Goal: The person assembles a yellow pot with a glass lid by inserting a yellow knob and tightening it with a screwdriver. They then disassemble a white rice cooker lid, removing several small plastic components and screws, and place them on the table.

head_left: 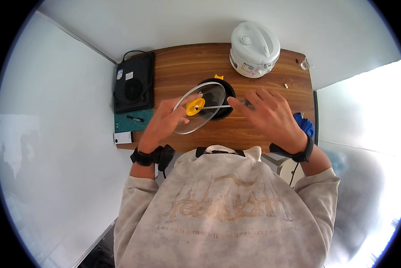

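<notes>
A glass pot lid (213,96) with a pale rim is held tilted in my left hand (164,119), whose fingers close round its near-left side by the yellow knob (195,107). From my right hand (268,112) a thin metal shaft, which looks like a screwdriver (216,106), reaches left to the middle of the knob. My right fingers are curled round its handle end, which is mostly hidden. Behind and below the lid stands a black pan (229,91), with a yellow handle (218,77) at its far edge.
A white rice cooker (254,49) stands at the back right of the wooden table (182,60). To the left are a black induction cooker (135,82), a green mat (124,123) with a pen (135,119), and a white box (123,137). Blue cloth (304,125) lies at right.
</notes>
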`<state>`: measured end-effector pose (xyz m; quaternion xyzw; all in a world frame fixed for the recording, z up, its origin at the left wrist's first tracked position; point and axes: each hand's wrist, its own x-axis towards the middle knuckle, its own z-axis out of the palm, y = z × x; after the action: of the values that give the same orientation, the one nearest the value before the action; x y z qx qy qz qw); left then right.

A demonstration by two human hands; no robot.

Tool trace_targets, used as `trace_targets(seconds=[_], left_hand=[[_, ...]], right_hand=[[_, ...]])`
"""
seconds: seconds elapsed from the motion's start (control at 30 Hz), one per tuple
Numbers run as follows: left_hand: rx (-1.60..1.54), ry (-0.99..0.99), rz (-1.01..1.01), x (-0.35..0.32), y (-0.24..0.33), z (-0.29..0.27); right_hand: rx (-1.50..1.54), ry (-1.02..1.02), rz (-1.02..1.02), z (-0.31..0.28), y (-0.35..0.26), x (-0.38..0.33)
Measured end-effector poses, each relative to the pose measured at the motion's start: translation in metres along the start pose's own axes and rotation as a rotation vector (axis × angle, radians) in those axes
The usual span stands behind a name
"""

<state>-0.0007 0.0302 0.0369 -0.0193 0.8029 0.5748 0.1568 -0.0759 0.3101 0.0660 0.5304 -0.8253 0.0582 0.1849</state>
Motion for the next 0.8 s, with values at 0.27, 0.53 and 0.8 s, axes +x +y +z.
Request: trace_targets(seconds=[0.27, 0.53, 0.8], left_hand=[[-0.121, 0.088, 0.028, 0.001, -0.003, 0.0], [-0.164, 0.252, 0.141, 0.007, -0.008, -0.001], [-0.043, 0.343, 0.129, 0.012, -0.012, -0.001]], right_hand=[[0.375, 0.001, 0.234, 0.033, -0.014, -0.018], [1.034, -0.129, 0.671, 0.056, -0.039, -0.012], [1.521, -0.335, 0.839, 0.059, -0.041, 0.005]])
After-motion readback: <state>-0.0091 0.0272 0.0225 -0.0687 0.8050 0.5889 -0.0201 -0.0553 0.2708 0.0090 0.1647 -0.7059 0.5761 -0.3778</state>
